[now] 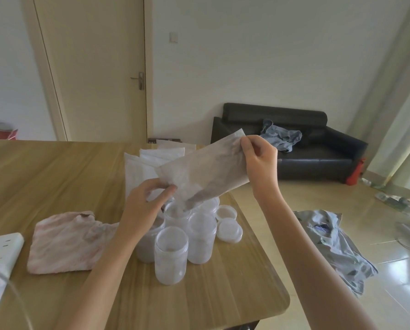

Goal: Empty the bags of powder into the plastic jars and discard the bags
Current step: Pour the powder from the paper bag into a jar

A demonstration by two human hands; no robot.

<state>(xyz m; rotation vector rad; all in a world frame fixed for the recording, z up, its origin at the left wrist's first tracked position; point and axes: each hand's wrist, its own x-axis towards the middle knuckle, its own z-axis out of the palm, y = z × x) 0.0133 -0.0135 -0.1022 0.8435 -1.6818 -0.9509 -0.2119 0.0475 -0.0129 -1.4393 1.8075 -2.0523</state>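
Nearest on the table (56,167): an open, near-empty jar (171,254), with more jars clustered just behind it. 2 loose lids (228,223) lie right of the cluster, a pink cloth (65,244) left of it.

A bag (204,173) is held tilted over the cluster. Its long axis runs from high far-right down to low near-left. The low mouth sits directly above the receiving jar (176,214), and a dark streak of powder is seen sliding down toward it.

Left hand (144,206) is pinched on the low mouth edge, close to the jar rim. Right hand (258,163) is pinched on the raised far end. The left is nearer the jar, so the mouth is judged to be steered from there, with tilt set by the right.

Powder remains in the bag, so the pour is judged unfinished. More bags (149,160) are stacked beyond the jars. A sofa (294,144) stands far right.
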